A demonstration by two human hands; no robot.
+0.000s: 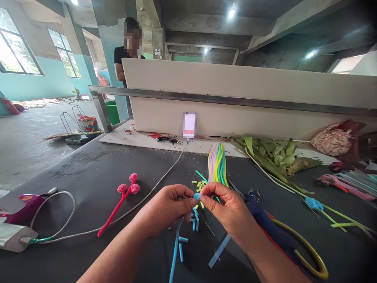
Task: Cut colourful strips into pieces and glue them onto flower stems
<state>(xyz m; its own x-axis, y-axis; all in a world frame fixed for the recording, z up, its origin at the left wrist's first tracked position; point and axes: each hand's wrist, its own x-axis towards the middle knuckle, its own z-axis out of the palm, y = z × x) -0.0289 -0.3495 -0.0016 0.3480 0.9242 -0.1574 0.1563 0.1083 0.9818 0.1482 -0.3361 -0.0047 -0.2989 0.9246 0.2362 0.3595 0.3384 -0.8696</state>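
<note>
In front of me, my left hand [172, 206] and my right hand [225, 206] meet, thumbs and forefingers pinched on a small blue chenille-stem piece [196, 195]. The fingertips cover much of it. Below the hands lie short cut blue stem pieces [181, 252] and a long blue chenille stem [174, 255]. Yellow-green cut pieces [201, 184] are scattered just beyond my fingers. A bundle of pastel chenille stems [217, 163] lies behind them. To the left rests a pink chenille flower branch [119, 202] with three blossoms.
A yellow-handled tool [316, 255] lies by my right forearm. A white cable [156, 188] crosses the dark table [88, 169] to a phone [189, 125] against the board. Green leaves [273, 155] and a blue-green stem piece [313, 203] are at right. A person [120, 59] stands beyond.
</note>
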